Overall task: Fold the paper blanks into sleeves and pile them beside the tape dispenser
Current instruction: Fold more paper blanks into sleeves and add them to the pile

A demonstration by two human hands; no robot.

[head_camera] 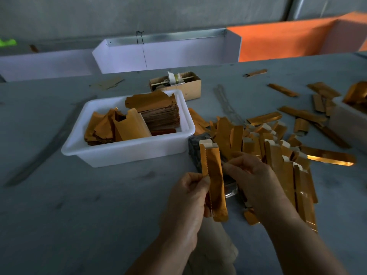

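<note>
A gold paper blank [214, 179], folded lengthwise into a narrow sleeve, stands upright between my hands above the grey table. My left hand [188, 203] pinches its left edge with a serrated flap still raised there. My right hand [252, 175] pinches its right edge near the middle. Right behind it lies the grey tape dispenser [195, 149], mostly hidden by the sleeve and my hands. A loose pile of folded gold sleeves [278, 151] spreads to the dispenser's right. Flat gold blanks [156, 110] are stacked in a white tub [127, 149] to the left.
A small cardboard box [178, 84] with a tape roll stands behind the tub. More gold sleeves lie scattered at the far right by a second white tub [349, 124]. White and orange bins [166, 52] line the table's far edge.
</note>
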